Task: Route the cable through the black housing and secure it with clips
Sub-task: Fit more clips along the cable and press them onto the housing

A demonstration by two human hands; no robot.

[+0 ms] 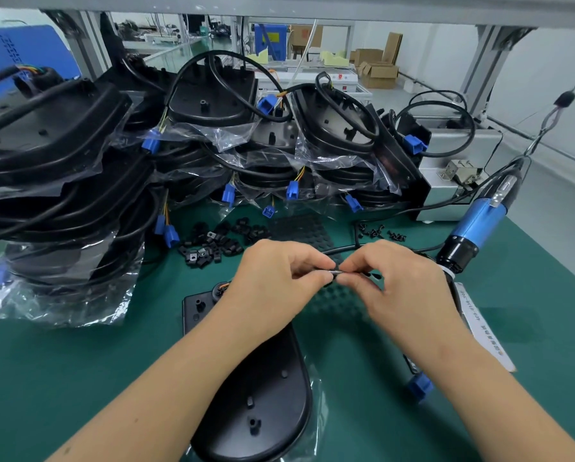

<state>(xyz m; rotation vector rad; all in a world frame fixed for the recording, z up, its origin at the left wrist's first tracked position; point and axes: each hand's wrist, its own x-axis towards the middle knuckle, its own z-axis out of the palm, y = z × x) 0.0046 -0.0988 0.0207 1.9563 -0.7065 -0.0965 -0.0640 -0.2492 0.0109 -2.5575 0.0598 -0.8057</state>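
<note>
Black housing point(262, 395) lies nearest; above it both hands' fingers point(316, 266) pinch the cable point(337, 272) between them.

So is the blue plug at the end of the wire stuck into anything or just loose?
Loose. The blue plug lies on the green table beside the right arm, with nothing plugged into it.

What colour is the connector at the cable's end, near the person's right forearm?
Blue, seen in the head view: the connector lies on the green mat.
</note>
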